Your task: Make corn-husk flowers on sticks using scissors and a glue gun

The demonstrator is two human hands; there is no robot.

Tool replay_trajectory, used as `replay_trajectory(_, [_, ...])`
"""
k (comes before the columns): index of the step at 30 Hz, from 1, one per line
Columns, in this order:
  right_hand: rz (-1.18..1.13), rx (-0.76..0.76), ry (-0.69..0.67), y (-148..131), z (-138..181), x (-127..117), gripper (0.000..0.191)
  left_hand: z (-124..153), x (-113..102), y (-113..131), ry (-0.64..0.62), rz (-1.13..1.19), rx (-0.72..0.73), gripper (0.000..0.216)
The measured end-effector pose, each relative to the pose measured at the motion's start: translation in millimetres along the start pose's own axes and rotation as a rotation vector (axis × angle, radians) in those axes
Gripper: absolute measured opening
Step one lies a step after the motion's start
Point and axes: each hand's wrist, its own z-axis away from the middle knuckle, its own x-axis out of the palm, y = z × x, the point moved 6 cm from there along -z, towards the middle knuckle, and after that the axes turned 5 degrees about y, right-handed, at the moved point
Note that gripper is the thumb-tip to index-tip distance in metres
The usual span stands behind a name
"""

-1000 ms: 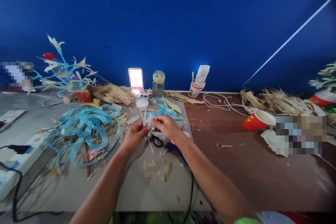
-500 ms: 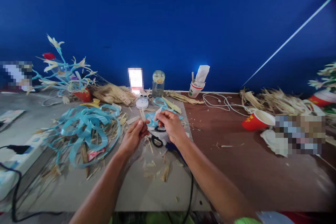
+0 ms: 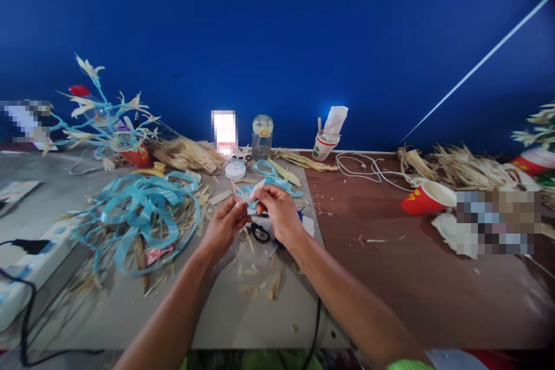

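My left hand (image 3: 225, 221) is closed, with its fingertips pinched round a thin pale stick (image 3: 233, 186) that pokes up above the thumb. Close beside it, my right hand (image 3: 280, 208) pinches a small whitish petal-shaped piece (image 3: 258, 186), which looks like corn husk. The two hands nearly meet, and the piece's lower end comes near the left fingertips; whether it touches the stick I cannot tell. Below and between the hands lie scissors with black handles (image 3: 260, 233), their blades partly hidden. Scraps of husk (image 3: 274, 286) are scattered on the table in front of my wrists.
Light-blue ribbon (image 3: 143, 208) lies in loops on the left, near a power strip (image 3: 39, 266). Behind are husk flowers on blue stems (image 3: 102, 92), a glass jar (image 3: 262, 141) and a paper cup (image 3: 324, 148). A red cup (image 3: 418, 202) lies tipped on the right.
My right hand has moved slightly left and down, bringing the whitish piece closer to my left hand. The stick in my left hand leans more to the left.
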Motion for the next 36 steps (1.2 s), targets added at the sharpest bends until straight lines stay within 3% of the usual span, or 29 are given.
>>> replay_trajectory(10, [-0.066,-0.005,0.026,6.0,2.6,3.8,0.018,8.6,12.3,0.6,-0.067,0.098,-0.043,0.028])
replay_trajectory(36, [-0.089,0.070,0.051,17.0,8.3,8.0,0.021,4.0,10.3,-1.1,-0.053,0.152,-0.019,0.028])
